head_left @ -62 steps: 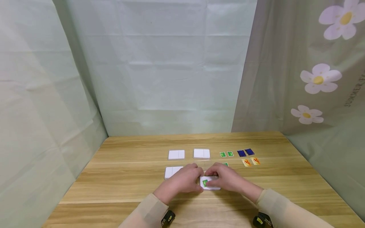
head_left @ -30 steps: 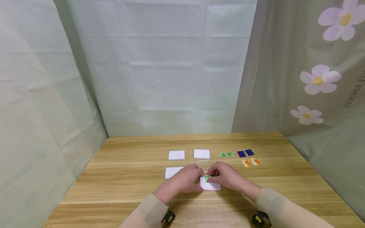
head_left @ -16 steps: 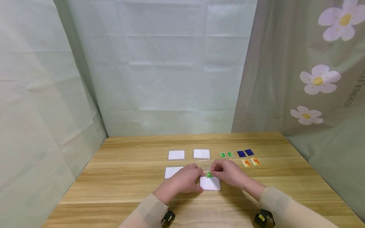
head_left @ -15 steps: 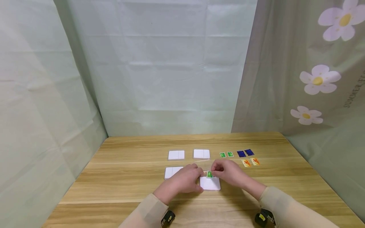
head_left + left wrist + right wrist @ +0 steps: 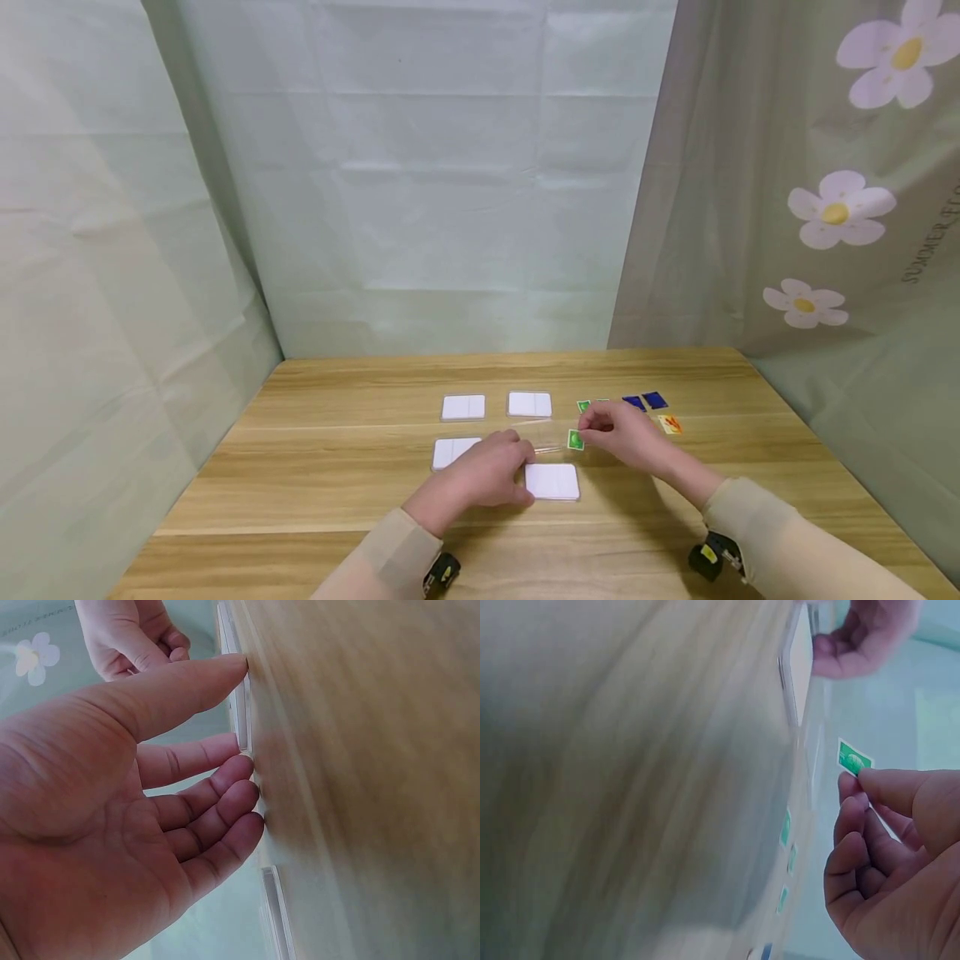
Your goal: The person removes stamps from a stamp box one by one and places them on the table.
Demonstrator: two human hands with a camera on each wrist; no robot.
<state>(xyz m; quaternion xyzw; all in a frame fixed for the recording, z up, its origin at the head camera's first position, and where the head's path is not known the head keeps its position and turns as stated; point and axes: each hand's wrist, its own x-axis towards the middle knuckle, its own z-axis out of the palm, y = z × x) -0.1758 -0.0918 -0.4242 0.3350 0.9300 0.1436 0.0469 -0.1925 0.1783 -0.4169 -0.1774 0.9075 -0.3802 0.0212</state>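
Note:
My right hand (image 5: 626,433) pinches a small green stamp (image 5: 575,440) with a white border between thumb and forefinger. The stamp (image 5: 853,757) is lifted clear of the table in the right wrist view. My left hand (image 5: 486,471) holds the left side of a clear case with a white insert (image 5: 552,482). Its thumb and forefinger span that edge in the left wrist view, the other fingertips (image 5: 251,825) resting on the table. The clear lid (image 5: 538,432) lies folded back beyond the case. Nothing lies on the visible white insert.
Three more cases with white inserts lie around: one left (image 5: 454,451), one back left (image 5: 463,407), one at the back (image 5: 529,404). Green stamps (image 5: 785,825), blue ones (image 5: 656,400) and an orange one (image 5: 671,424) lie to the right. Cloth curtains (image 5: 450,208) surround the table.
My right hand has drawn the green stamp from over the white insert to the right and away, over the table beside the lid. My left hand has stayed at the case's edge.

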